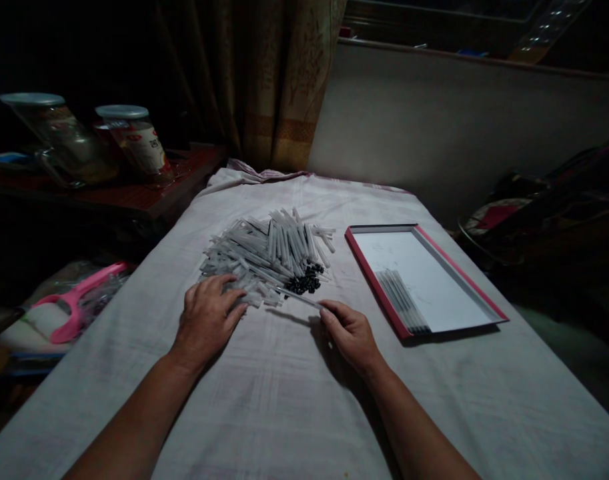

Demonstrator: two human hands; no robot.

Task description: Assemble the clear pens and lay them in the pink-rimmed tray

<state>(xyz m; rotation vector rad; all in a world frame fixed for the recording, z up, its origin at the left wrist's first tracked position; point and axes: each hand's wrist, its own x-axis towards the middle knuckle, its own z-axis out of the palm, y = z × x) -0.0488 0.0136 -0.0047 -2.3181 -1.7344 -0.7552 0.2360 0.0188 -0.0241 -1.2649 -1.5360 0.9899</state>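
A heap of thin translucent plastic tubes [254,247] lies on the cloth-covered table, with small black caps [307,279] at its right front edge. The fingers of my left hand [209,320] are spread on the near left side of the heap, touching loose tubes. Between the thumb and fingertips of my right hand [349,333] is one end of a slim, pen-like tube [300,298]. Its other end points left over the front of the heap. To the right, a shallow tray with red sides [378,287] holds several similar tubes [401,300] with dark near ends, lined up side by side.
A white checked cloth [264,400] covers the table. At left, a dark red side table [184,177] carries a lidded jar [141,147] and a glass jug [74,150]. A pink-handled item [74,300] lies lower left. A curtain [279,80] and wall stand behind.
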